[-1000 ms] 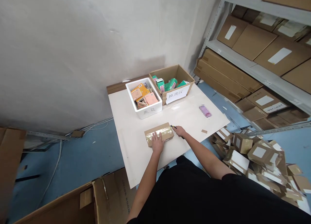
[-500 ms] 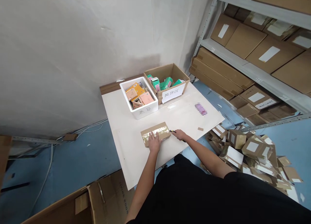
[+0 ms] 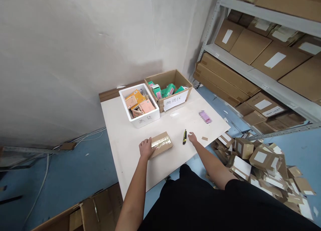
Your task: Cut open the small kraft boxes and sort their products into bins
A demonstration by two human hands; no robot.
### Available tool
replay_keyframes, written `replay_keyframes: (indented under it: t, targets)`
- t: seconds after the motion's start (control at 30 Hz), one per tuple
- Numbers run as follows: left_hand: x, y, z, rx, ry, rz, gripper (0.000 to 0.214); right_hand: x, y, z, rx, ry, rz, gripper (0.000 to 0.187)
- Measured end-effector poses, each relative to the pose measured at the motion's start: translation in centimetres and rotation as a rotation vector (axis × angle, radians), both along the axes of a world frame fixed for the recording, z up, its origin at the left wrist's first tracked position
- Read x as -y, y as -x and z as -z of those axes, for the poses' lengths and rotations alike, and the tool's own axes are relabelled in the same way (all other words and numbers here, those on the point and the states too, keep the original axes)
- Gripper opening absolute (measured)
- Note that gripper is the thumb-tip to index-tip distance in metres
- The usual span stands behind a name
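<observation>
A small cardboard box with shiny tape along its top lies on the white table. My left hand is closed around the box's left end, its thumb side partly hidden. To the right of the box, a yellow-and-black utility knife rests on the tabletop. My right hand is just right of the knife, not touching it, with fingers apart and nothing in them.
Behind the box stand a white foam bin of small packets and a cardboard carton holding green packages. A blurred purple item and a cardboard scrap lie at right. Cartons are heaped beside the table, below a loaded shelf.
My right hand has let go of the utility knife, which now lies on the table. My left hand has shifted from the box's top to its left end.
</observation>
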State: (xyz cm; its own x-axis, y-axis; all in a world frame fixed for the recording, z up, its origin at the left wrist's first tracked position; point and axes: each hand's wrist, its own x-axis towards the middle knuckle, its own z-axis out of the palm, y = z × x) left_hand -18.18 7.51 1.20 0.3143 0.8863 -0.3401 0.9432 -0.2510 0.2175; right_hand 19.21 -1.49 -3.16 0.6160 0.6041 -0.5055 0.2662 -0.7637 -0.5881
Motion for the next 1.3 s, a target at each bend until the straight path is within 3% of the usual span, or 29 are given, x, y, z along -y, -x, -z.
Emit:
replay_keyframes:
  t: [0.13,0.27,0.37,0.43,0.5,0.67,0.8,0.97,1.13,1.3]
  targets:
    - [1.2,-3.0,0.2,-0.025,-0.025,-0.140,0.073,-2.1,-1.1,-0.4,0.048,0.004,0.007,0.050]
    - [3.4,-7.9,0.5,-0.058,-0.072,-0.239,0.073,-2.4,4.2,0.5,-0.032,-0.058,-0.114,0.050]
    - [4.9,-11.7,0.7,-0.057,-0.130,-0.271,0.075,-2.7,8.5,1.3,-0.203,-0.174,-0.228,0.080]
    - [5.0,-13.0,0.7,-0.054,-0.113,-0.327,0.073,-3.4,9.3,1.6,-0.232,-0.223,-0.250,0.091]
    - [4.5,-13.0,0.4,-0.024,-0.025,-0.391,0.068,-4.1,8.2,1.5,-0.238,-0.219,-0.293,0.094]
    - [4.0,-9.8,0.1,0.234,0.178,-0.482,0.064,-5.3,3.8,0.5,-0.194,-0.172,-0.503,0.098]
    - [6.6,-10.2,1.0,0.405,0.129,-0.659,0.050,-5.3,5.2,0.0,0.013,-0.141,-0.591,0.106]
    - [8.1,-13.0,1.2,0.244,0.093,-0.823,0.051,-5.5,6.4,0.1,-0.048,-0.120,-0.648,0.122]
    - [7.0,-14.6,0.6,0.193,0.095,-0.849,0.052,-5.9,2.8,0.4,-0.250,-0.231,-0.691,0.114]
    - [6.7,-15.1,0.0,0.161,0.074,-0.864,0.049,-5.8,1.0,-0.5,-0.317,-0.277,-0.645,0.094]
